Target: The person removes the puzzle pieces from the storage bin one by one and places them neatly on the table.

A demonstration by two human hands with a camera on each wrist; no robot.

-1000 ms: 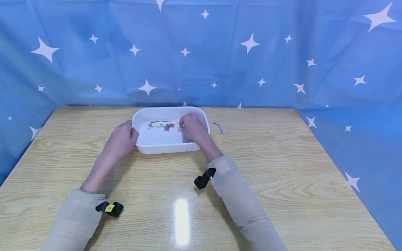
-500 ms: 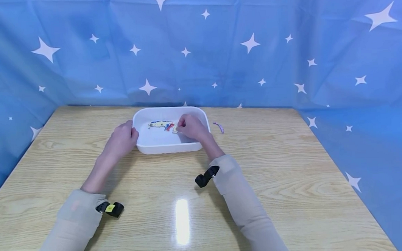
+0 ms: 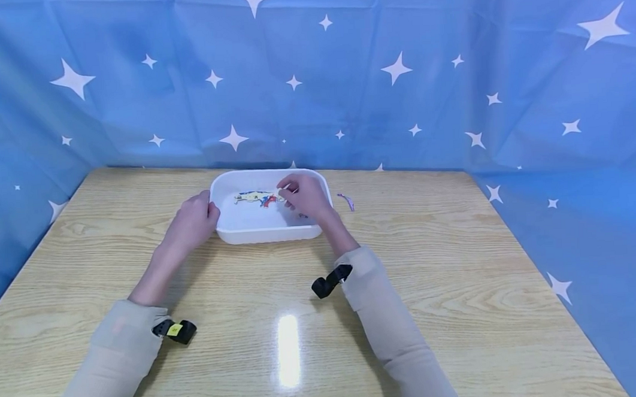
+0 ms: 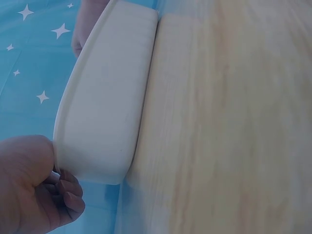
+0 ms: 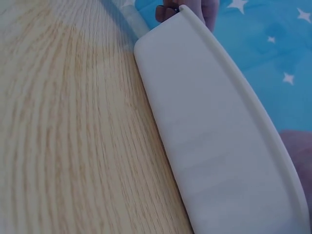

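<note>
A white plastic tub (image 3: 263,235) stands on the table. My left hand (image 3: 192,217) grips its left rim; in the left wrist view the thumb of that hand (image 4: 29,180) lies over the rim, with curled fingers below. My right hand (image 3: 304,196) is inside the tub's right half, thumb and forefinger close together at a small pale yellow flat piece (image 3: 281,196), which they appear to pinch. Left of it on the tub floor lie a yellow-and-blue flat cut-out (image 3: 252,196) and a red one (image 3: 268,200). A small dark bit (image 3: 304,215) shows under the right hand, too small to identify.
A thin purple strip (image 3: 346,202) lies on the wooden table (image 3: 435,264) right of the tub. Behind the table hangs a blue star-printed cloth (image 3: 313,103). The tub's wall (image 5: 204,117) blocks most of the right hand from the right wrist camera.
My right hand first shifted slightly left and toward me with the pale piece, then back up and away. The left hand, tub and purple strip have stayed put.
</note>
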